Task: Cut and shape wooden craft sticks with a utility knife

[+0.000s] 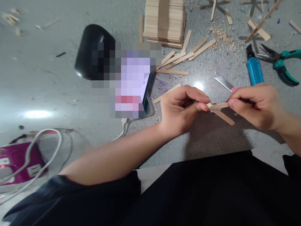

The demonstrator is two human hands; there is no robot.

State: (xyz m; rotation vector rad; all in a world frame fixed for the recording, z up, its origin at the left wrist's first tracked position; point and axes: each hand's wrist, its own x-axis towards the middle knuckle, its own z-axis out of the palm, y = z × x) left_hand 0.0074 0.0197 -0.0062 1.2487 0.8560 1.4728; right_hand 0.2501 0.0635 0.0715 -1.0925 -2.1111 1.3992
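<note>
The left hand (183, 108) and right hand (255, 106) each pinch one end of a short pale wooden craft stick (219, 106), held between them above the grey floor (47, 78). A second flat wooden stick (225, 117) angles away just beneath it.

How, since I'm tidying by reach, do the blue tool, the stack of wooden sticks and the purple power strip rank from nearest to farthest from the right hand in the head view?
1. Blue tool, just beyond the right hand.
2. Stack of wooden sticks, farther up and left.
3. Purple power strip, at the far left.
</note>
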